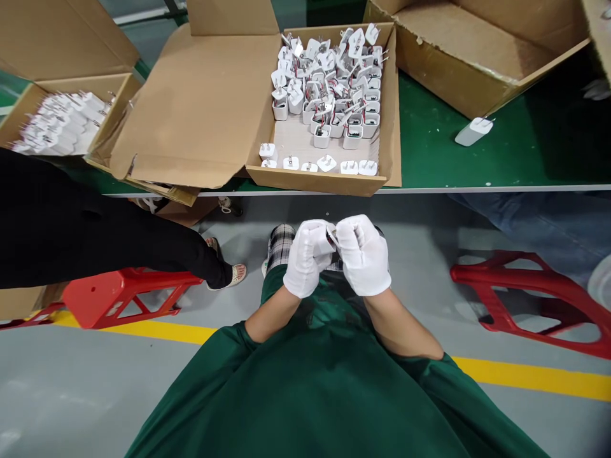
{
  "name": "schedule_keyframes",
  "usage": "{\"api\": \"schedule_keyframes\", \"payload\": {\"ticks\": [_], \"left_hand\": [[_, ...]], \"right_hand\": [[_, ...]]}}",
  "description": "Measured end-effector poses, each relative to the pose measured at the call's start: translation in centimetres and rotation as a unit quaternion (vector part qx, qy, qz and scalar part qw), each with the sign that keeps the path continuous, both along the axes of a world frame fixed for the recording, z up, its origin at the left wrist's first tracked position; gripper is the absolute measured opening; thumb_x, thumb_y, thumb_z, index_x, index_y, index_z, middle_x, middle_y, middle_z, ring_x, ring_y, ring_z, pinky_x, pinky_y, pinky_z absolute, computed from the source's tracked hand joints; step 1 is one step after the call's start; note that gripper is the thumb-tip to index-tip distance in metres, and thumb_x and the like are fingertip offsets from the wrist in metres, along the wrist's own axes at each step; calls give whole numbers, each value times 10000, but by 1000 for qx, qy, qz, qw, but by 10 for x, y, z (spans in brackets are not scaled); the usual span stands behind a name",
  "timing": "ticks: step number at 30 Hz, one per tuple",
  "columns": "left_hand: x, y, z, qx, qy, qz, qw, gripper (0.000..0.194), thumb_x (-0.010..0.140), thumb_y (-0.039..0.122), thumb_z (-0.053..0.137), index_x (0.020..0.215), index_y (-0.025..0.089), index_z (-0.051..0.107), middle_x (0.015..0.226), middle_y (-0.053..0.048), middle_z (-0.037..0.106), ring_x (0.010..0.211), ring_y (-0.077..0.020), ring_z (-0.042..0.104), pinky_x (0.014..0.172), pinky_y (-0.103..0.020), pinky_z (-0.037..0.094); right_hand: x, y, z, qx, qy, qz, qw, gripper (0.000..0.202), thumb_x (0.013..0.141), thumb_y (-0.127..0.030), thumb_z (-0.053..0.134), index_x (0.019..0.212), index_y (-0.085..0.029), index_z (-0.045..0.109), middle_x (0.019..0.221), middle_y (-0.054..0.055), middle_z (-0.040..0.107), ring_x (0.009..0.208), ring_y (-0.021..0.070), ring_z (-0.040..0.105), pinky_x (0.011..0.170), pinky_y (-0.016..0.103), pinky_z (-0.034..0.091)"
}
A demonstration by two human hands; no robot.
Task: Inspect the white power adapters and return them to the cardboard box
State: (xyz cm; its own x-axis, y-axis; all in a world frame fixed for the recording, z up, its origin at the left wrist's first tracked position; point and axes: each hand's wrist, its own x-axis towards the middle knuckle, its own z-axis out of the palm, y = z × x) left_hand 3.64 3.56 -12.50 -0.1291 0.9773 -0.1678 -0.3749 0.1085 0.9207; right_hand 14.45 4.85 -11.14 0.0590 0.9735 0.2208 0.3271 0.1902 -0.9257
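Note:
Both my hands wear white gloves and meet above my lap, below the table edge. My left hand (pixel 304 261) is closed around a small white charger housing (pixel 329 234), whose dark open end faces right. My right hand (pixel 363 257) pinches at that open end, on what looks like the charger's white plug cap; its fingers mostly hide it. In front of me a cardboard box (pixel 329 183) holds many white chargers (pixel 329 76), with caps hanging off on wires. Along its near side stand several chargers with their caps on, prongs up.
At left, a smaller box (pixel 121 95) holds white chargers. A large cardboard box (pixel 458 76) stands at right, near a single charger (pixel 474 131) on the green table (pixel 429 159). Red stools (pixel 114 296) flank me. A person in black trousers (pixel 109 229) is at left.

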Motion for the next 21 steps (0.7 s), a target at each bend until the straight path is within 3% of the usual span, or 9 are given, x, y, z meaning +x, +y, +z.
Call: {"api": "schedule_keyframes", "payload": {"ticks": [2, 6, 12, 18, 21], "left_hand": [[-1, -2, -5, 37, 50, 13, 998, 525, 799, 737, 578, 952, 243, 672, 1006, -77, 662, 747, -194, 611, 529, -313, 471], [-5, -5, -13, 87, 103, 10, 991, 504, 852, 715, 526, 1006, 259, 676, 1023, -86, 665, 731, -200, 618, 589, -364, 508], [-8, -4, -13, 153, 183, 37, 970, 478, 911, 683, 449, 960, 249, 641, 954, -84, 666, 831, -227, 654, 708, -399, 555], [-9, -2, -12, 148, 191, 29, 970, 487, 930, 681, 403, 914, 237, 604, 870, -75, 618, 760, -203, 600, 697, -388, 510], [-10, 0, -13, 109, 134, 26, 985, 525, 875, 739, 450, 861, 236, 602, 858, -65, 590, 757, -198, 566, 684, -373, 487]], "right_hand": [[-2, -1, -6, 19, 0, -9, 1000, 341, 962, -521, 501, 803, -231, 584, 657, -14, 613, 603, 140, 577, 572, 264, 461], [-4, -1, -14, 88, -25, -18, 996, 292, 971, -470, 510, 816, -230, 565, 643, -23, 611, 579, 135, 584, 562, 260, 451], [-3, 3, -5, 158, -81, 24, 984, 312, 1007, -419, 454, 781, -225, 548, 639, -21, 613, 544, 116, 567, 535, 247, 410], [-4, 5, -5, 242, -179, 21, 953, 323, 1013, -377, 435, 749, -225, 541, 595, -9, 602, 523, 127, 557, 522, 258, 373], [-6, 3, -5, 214, -187, 30, 958, 365, 1013, -421, 406, 726, -229, 525, 593, 4, 608, 519, 137, 562, 516, 267, 360]]}}
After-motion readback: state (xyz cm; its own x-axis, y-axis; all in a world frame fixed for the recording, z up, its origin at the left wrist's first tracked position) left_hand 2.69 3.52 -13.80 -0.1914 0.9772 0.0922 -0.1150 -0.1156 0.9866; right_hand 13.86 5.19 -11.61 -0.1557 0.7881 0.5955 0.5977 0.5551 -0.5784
